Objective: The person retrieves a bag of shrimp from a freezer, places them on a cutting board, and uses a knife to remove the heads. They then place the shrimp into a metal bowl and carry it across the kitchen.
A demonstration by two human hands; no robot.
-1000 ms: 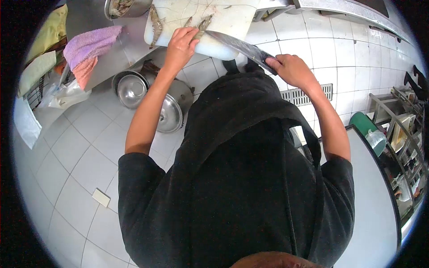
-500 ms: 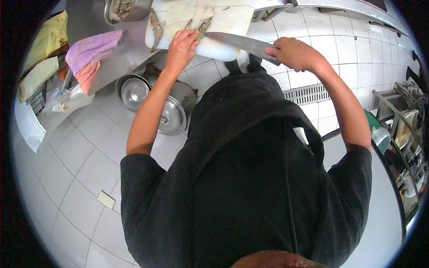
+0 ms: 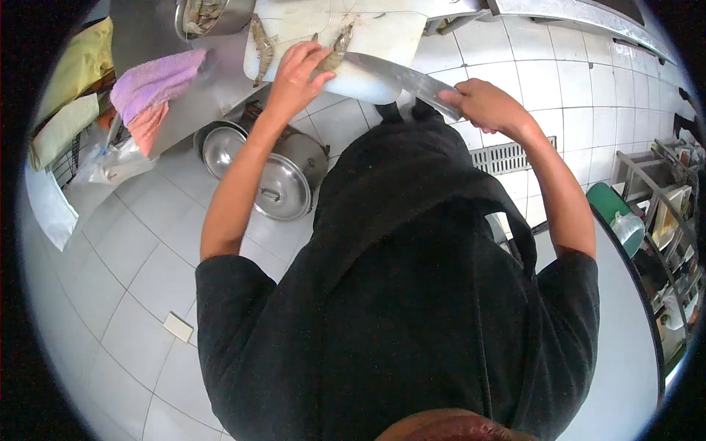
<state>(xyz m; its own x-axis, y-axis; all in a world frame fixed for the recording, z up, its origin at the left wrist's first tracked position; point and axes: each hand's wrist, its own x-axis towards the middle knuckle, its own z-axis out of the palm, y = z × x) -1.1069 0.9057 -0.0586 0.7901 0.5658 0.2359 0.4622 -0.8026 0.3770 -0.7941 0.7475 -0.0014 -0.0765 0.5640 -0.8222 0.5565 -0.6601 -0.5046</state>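
Grey shrimp lies on cutting board, just right of half-open left hand, fingertips against it, firm grip unclear. Right hand closed round knife, blade reaching left beside shrimp. Second shrimp left of left hand.

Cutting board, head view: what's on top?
One shrimp near the board's left edge, a second shrimp between left hand and knife, plus a small tip. Under the hand is hidden; the far end is out of frame.
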